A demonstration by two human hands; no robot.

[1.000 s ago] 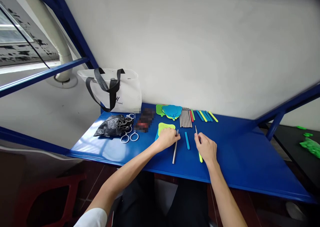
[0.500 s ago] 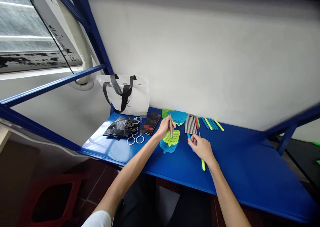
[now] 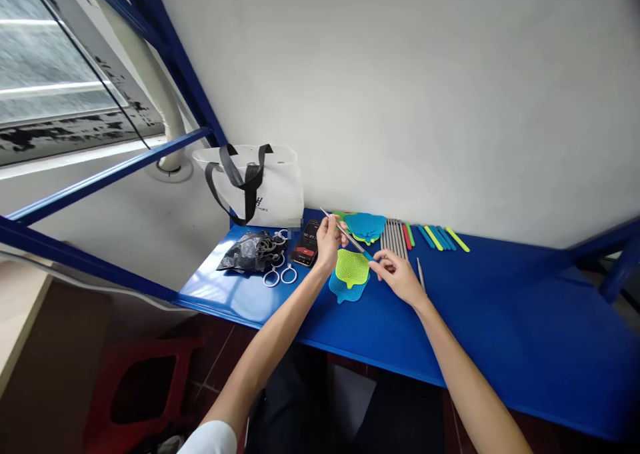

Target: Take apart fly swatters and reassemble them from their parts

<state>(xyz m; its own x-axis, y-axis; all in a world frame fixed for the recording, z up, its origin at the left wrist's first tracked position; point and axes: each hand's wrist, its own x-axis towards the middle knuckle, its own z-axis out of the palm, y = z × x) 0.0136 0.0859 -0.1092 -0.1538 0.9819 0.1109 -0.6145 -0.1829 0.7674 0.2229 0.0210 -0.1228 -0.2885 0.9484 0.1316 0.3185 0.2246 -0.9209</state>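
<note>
Pinched in my left hand (image 3: 328, 244) is a thin metal rod (image 3: 354, 242), slanting down to the right. A blue plastic handle (image 3: 368, 256) sits in the fingers of my right hand (image 3: 400, 279), its end meeting the rod's lower end; whether it is pushed on, I cannot tell. Below the rod lie a yellow-green fly swatter head (image 3: 352, 268) and a blue swatter head (image 3: 345, 293), partly overlapping. Another metal rod (image 3: 421, 274) lies by my right wrist, partly hidden. Behind my hands are a row of metal rods (image 3: 393, 238) and stacked swatter heads (image 3: 367, 226).
Red and green handles (image 3: 407, 236) lie beside the rods, with blue and yellow handles (image 3: 443, 239) farther right. To the left are a phone (image 3: 306, 244), a black plastic bag (image 3: 244, 253), white rings (image 3: 289, 274) and a white tote bag (image 3: 277, 187). The blue table (image 3: 500, 321) meets a wall.
The rod in my left hand has tilted from upright to slanting. My right hand has lifted the blue handle from the table and brought it to the rod's lower end. The view has shifted slightly.
</note>
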